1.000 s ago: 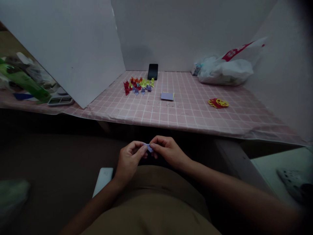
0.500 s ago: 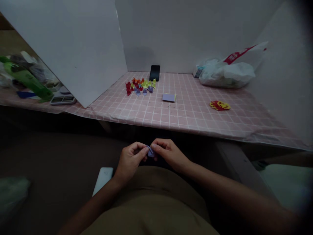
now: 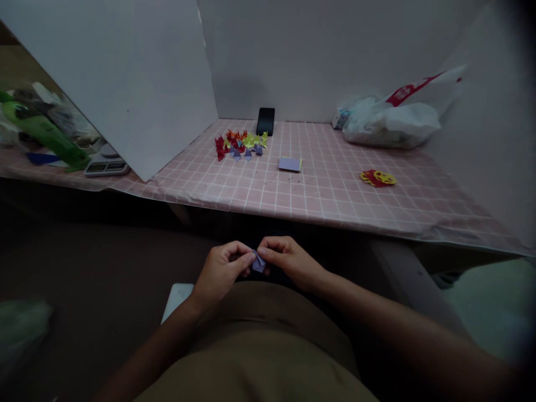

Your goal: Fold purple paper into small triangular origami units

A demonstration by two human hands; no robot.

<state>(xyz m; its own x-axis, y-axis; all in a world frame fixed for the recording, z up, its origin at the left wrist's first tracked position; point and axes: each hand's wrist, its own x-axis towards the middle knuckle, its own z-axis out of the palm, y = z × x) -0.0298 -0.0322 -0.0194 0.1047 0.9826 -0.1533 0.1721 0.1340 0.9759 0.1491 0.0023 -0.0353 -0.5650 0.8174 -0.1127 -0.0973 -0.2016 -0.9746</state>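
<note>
A small folded piece of purple origami paper is pinched between my two hands, above my lap and in front of the table edge. My left hand grips its left side between thumb and forefinger. On its right side, the thumb and fingers of my right hand are closed. Some of the paper is hidden behind the fingertips. Farther off on the table lies a stack of square paper, purple on top with yellow showing at the edge. Behind it to the left sits a cluster of small folded paper pieces in red, orange, yellow and purple.
The table has a pink checked cloth. A dark phone leans at the back, and a white plastic bag sits back right. Red and yellow flat pieces lie at right. A scale and green bottle are at left.
More of the purple paper's folded face shows below my fingertips, and it looks slightly turned. Both hands keep their pinch. The whole view has shifted slightly.
</note>
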